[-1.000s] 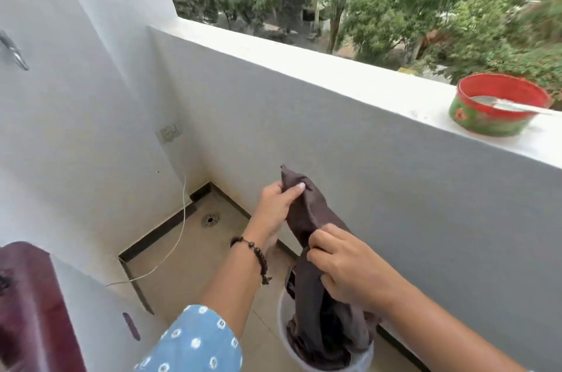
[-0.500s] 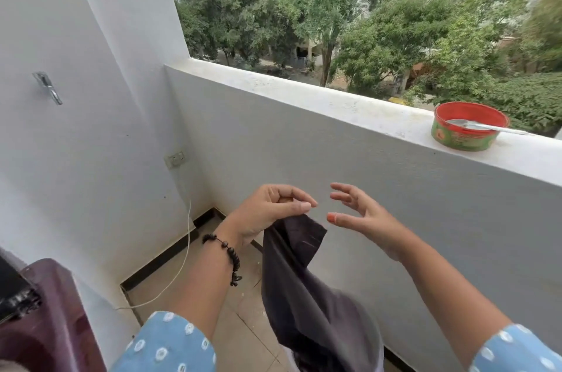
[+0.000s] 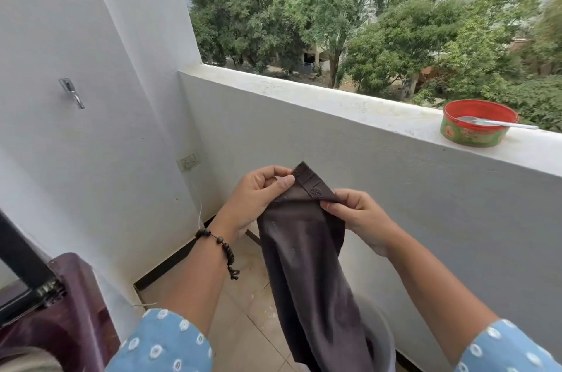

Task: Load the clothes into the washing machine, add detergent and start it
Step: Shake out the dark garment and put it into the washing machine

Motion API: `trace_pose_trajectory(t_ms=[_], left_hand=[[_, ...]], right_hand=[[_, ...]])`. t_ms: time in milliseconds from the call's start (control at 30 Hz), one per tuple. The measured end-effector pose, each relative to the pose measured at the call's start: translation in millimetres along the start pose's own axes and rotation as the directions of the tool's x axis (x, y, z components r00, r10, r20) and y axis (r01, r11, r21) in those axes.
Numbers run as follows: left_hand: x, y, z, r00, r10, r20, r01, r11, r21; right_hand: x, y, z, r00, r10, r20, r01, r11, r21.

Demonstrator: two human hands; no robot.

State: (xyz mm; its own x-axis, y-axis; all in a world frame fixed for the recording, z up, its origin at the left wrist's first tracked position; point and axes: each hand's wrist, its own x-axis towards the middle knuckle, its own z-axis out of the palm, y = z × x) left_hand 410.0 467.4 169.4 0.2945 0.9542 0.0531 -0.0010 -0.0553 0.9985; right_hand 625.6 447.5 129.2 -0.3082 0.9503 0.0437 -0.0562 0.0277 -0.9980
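From the head view, you have a dark brown garment (image 3: 307, 265) lifted in front of you at the balcony wall. Your left hand (image 3: 258, 198) pinches its upper edge between thumb and fingertips, close beside a stitched band with a button. Your right hand (image 3: 359, 216) pinches the other side of that same top edge, fingers curled over the fold. The cloth hangs down between your forearms, and its lower end drops into a pale bucket (image 3: 380, 338) on the tiled floor, partly hidden by the fabric.

The washing machine (image 3: 60, 304) sits low at your left — only its maroon top corner and a dark lid edge show, so you cannot tell from here how wide the drum opening is. On the ledge (image 3: 334, 98) to your right stands a red and green tub (image 3: 474, 125) with a spoon (image 3: 498, 123) across it; whether it holds the detergent is not readable.

Loading looks barely begun. The risks lie in the swing to the left: the trailing end may drag the bucket over if it is snagged on whatever else lies inside, and the long tail could sweep the floor or catch on the lid hinge. Two fingertip pinches are a light hold — a heavy or wet cloth could slip out of them.
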Motion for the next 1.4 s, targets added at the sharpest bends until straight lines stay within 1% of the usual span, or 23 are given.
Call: trace_pose_trajectory(t_ms=[33, 100, 167, 200, 300, 367, 433, 500, 567, 633, 700, 767, 800, 833, 900, 967, 1000, 1100, 1200, 1333, 1400], left_hand=[[-1.7, -0.4, -1.6, 0.999, -0.024, 0.031, 0.023, 0.999, 0.049], [-4.6, 1.3, -1.3, 0.990, -0.083, 0.111, 0.059, 0.976, 0.208], [-5.3, 5.2, 3.9, 0.987, -0.110, 0.114, 0.067, 0.941, 0.331], [-4.6, 6.3, 7.3, 0.993, -0.084, 0.083, 0.051, 0.940, 0.337], [-2.9, 11.6, 19.1, 0.994, 0.096, -0.060, -0.078, 0.964, 0.256], [-1.7, 20.7, 25.6, 0.974, 0.187, -0.124, -0.147, 0.950, 0.275], [0.6, 30.1, 27.6, 0.956, 0.233, -0.178, -0.171, 0.937, 0.304], [2.4, 40.7, 29.3, 0.927, 0.259, -0.271, -0.174, 0.938, 0.301], [5.1, 49.5, 31.9, 0.878, 0.254, -0.405, -0.193, 0.964, 0.185], [6.2, 58.6, 35.2, 0.824, 0.222, -0.522, -0.232, 0.972, 0.047], [5.3, 65.3, 36.8, 0.788, 0.161, -0.594, -0.265, 0.960, -0.091], [2.8, 68.4, 37.3, 0.775, 0.111, -0.622, -0.295, 0.934, -0.201], [1.6, 68.6, 37.7, 0.777, 0.090, -0.623, -0.298, 0.925, -0.238], [-0.4, 68.8, 38.6, 0.778, 0.069, -0.625, -0.295, 0.918, -0.266], [-4.8, 68.0, 41.1, 0.777, 0.023, -0.629, -0.281, 0.907, -0.315], [-7.2, 64.4, 44.3, 0.768, -0.024, -0.640, -0.257, 0.904, -0.342], [-7.7, 62.5, 46.6, 0.761, -0.039, -0.647, -0.245, 0.907, -0.343], [-9.9, 59.6, 59.1, 0.757, -0.051, -0.651, -0.214, 0.922, -0.322], [-9.4, 59.1, 73.1, 0.773, -0.043, -0.633, -0.230, 0.911, -0.342], [-6.7, 62.4, 92.4, 0.770, -0.078, -0.634, -0.234, 0.889, -0.393], [-8.8, 68.1, 106.0, 0.788, -0.063, -0.612, -0.212, 0.906, -0.366]], right_hand=[[0.8, -7.5, -1.1, 0.999, -0.033, -0.021, 0.032, 0.999, -0.026], [2.3, -24.3, -1.5, 0.994, -0.097, -0.042, 0.093, 0.992, -0.088], [5.1, -39.0, -1.0, 0.987, -0.153, -0.044, 0.145, 0.977, -0.159], [6.6, -44.7, -1.1, 0.984, -0.172, -0.042, 0.162, 0.970, -0.184], [8.4, -51.7, -4.8, 0.986, -0.168, -0.020, 0.159, 0.961, -0.226], [6.2, -48.3, -9.1, 0.993, -0.115, 0.032, 0.119, 0.963, -0.243], [1.5, -38.3, -15.6, 0.996, -0.048, 0.070, 0.062, 0.973, -0.220], [-3.3, -24.4, -26.8, 0.995, 0.031, 0.099, -0.010, 0.979, -0.202], [-7.2, -6.0, -40.2, 0.979, 0.140, 0.148, -0.103, 0.967, -0.232], [-10.6, 16.6, -57.8, 0.945, 0.264, 0.196, -0.200, 0.935, -0.292], [-15.0, 37.8, -77.3, 0.897, 0.384, 0.220, -0.273, 0.871, -0.408], [-18.6, 56.9, -96.6, 0.860, 0.459, 0.225, -0.297, 0.807, -0.511], [-20.4, 60.1, -102.8, 0.866, 0.447, 0.224, -0.292, 0.816, -0.499], [-21.1, 59.7, -107.5, 0.891, 0.403, 0.212, -0.280, 0.852, -0.443], [-18.5, 48.8, -114.4, 0.957, 0.264, 0.123, -0.229, 0.943, -0.242], [-11.4, 24.8, -118.3, 0.993, 0.112, 0.034, -0.110, 0.991, -0.076], [-7.1, 10.0, -120.1, 0.998, 0.054, 0.010, -0.054, 0.998, -0.036], [2.8, -34.6, -122.7, 0.998, -0.049, -0.026, 0.050, 0.998, 0.045], [4.9, -73.6, -118.3, 0.989, -0.145, -0.005, 0.145, 0.982, 0.123], [3.5, -100.9, -109.1, 0.983, -0.179, 0.040, 0.170, 0.972, 0.160], [2.4, -107.1, -108.7, 0.983, -0.180, 0.035, 0.172, 0.971, 0.166]])
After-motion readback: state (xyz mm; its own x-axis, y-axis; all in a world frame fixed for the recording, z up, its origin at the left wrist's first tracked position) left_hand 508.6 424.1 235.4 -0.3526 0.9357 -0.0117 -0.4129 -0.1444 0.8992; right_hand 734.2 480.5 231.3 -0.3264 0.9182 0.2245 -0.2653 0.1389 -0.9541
